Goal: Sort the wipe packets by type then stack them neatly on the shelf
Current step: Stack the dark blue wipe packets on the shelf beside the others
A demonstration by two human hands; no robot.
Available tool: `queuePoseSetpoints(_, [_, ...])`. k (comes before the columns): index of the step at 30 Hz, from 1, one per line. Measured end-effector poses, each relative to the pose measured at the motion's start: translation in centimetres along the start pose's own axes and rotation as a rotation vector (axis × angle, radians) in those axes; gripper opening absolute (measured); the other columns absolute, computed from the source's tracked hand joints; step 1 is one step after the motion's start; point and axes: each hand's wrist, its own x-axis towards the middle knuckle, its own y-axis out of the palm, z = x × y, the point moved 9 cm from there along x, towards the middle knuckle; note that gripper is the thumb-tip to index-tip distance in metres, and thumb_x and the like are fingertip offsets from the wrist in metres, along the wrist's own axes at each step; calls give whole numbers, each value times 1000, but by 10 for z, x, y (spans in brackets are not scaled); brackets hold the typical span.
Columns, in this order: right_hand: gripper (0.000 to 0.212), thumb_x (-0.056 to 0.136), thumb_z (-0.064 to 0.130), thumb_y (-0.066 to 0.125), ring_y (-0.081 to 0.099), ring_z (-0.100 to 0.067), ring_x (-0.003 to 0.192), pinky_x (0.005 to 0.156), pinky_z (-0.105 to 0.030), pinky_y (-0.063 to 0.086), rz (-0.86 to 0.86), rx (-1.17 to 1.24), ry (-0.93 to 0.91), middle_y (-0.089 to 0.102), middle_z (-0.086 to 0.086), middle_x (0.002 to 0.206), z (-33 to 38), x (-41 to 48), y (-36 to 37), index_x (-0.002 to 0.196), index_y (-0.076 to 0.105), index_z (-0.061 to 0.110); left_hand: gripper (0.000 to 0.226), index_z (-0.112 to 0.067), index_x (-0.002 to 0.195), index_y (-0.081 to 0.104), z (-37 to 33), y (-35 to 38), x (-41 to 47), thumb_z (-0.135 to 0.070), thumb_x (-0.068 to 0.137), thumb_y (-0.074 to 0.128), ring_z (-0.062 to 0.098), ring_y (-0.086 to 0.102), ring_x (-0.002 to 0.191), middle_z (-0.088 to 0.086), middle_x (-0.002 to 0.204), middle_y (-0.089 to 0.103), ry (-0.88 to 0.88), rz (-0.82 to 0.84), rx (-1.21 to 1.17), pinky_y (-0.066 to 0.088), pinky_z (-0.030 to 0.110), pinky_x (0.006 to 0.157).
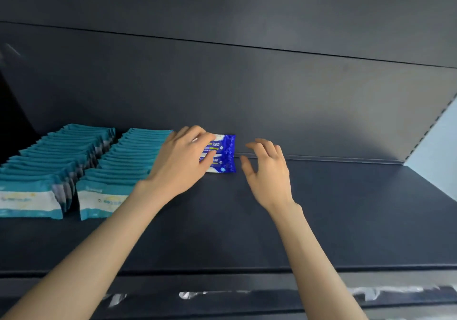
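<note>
A dark blue and white wipe packet (226, 152) stands upright at the back of the dark shelf (321, 208), against the rear panel. My left hand (181, 160) holds its left part, with the fingers curled over the front and top. My right hand (268, 169) hovers just right of the packet, its fingers spread and loosely bent, holding nothing. Two rows of teal and white wipe packets (57, 161) (123, 169) stand on edge at the shelf's left, running from front to back.
The shelf's front lip (247, 277) crosses the bottom of the view. A dark rear panel (272, 102) rises behind. At the far right the shelf's perforated side bracket (430, 127) meets a pale wall (442, 161).
</note>
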Motion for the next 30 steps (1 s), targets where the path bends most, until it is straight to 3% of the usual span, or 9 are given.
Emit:
queuePoseSetpoints(3, [26,88,18,64,55,-31,103,81,-39,49,-48,-44,47,61,-10,121,4,-44,-22,112,64,8,36,-9,103,67,-22,-11,-32,-32,84,46,29,63,85,4,99,65,-12,-16,-99,49,38,74])
queuePoseSetpoints(10, [29,90,23,59,56,-28,110,88,-40,49,-57,-156,322,61,-7,124,6,-197,-51,116,62,11,38,-13,116,62,-91,3,-151,-34,88,47,17,56,101,-1,113,61,14,152,-425,44,32,85])
queuePoseSetpoints(13, [31,90,22,64,56,-28,112,90,-39,48,22,-245,467,61,-6,125,10,-278,-58,119,61,12,38,-16,117,61,-129,17,-214,-35,88,45,14,55,104,-3,114,61,92,315,-523,43,29,88])
queuePoseSetpoints(16, [31,86,22,69,61,-28,102,82,-37,52,87,-323,603,64,-7,119,20,-356,-71,115,63,12,41,-14,118,62,-165,33,-273,-37,88,45,15,57,103,-2,114,62,131,509,-608,46,34,89])
queuePoseSetpoints(21, [29,85,20,68,63,-29,97,79,-37,53,113,-422,867,65,-7,116,33,-469,-107,113,64,13,39,-14,117,63,-229,37,-343,-30,82,57,19,59,102,0,113,63,246,738,-668,45,34,85])
queuePoseSetpoints(24, [31,84,17,71,64,-31,98,79,-39,54,56,-468,987,65,-9,116,43,-520,-144,113,64,12,40,-15,121,61,-275,27,-368,-29,84,60,23,60,108,0,118,63,346,834,-695,45,38,90])
queuePoseSetpoints(30, [33,84,17,70,61,-29,107,86,-40,51,-113,-531,1232,64,-9,120,66,-629,-234,116,63,10,40,-16,122,59,-387,-12,-402,-30,85,55,22,59,108,-1,117,62,564,862,-786,44,39,92])
